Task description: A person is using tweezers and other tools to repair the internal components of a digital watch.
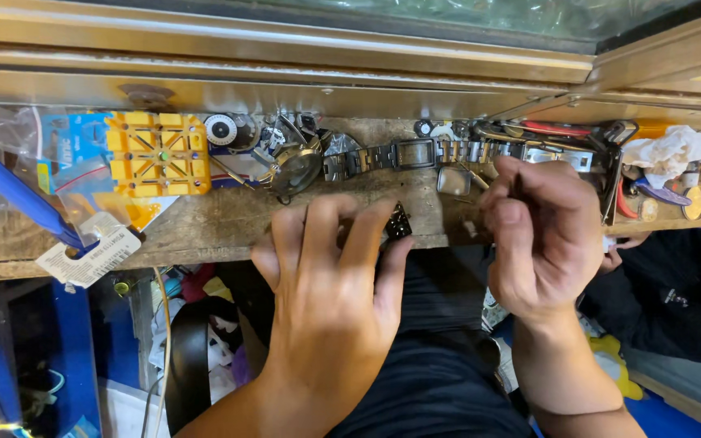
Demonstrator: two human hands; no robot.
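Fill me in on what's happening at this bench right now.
A person works at a cluttered wooden bench with bare hands. The left hand pinches a small dark part at the bench edge; what it is cannot be told. The right hand is closed in a pinch, perhaps on a thin tool, too small to tell. Just behind lies a metal-band wristwatch, with a yellow holder block at the left.

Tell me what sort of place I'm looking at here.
Probably a watch repair bench: a metal-bracelet wristwatch lies on the worn wooden ledge, beside a yellow case holder and loose watch parts. The left hand pinches a small dark piece.
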